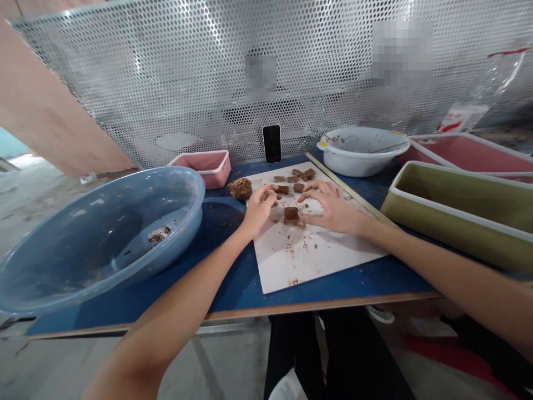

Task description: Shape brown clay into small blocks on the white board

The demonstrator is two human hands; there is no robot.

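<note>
A small dark brown block sits on a white board, between my two hands. My left hand is at the board's left side, fingers bent and apart. Its fingertips come close to another brown block; I cannot tell whether they touch it. To the right of the middle block my right hand is open above the board, fingers spread, thumb near the block's base. More brown pieces lie toward the board's far edge. Brown crumbs are scattered over its surface.
A crumbly brown lump lies left of the board. Around it stand a large blue basin, a pink tray, a phone, a white basin and a green tray. A long strip borders the board's right.
</note>
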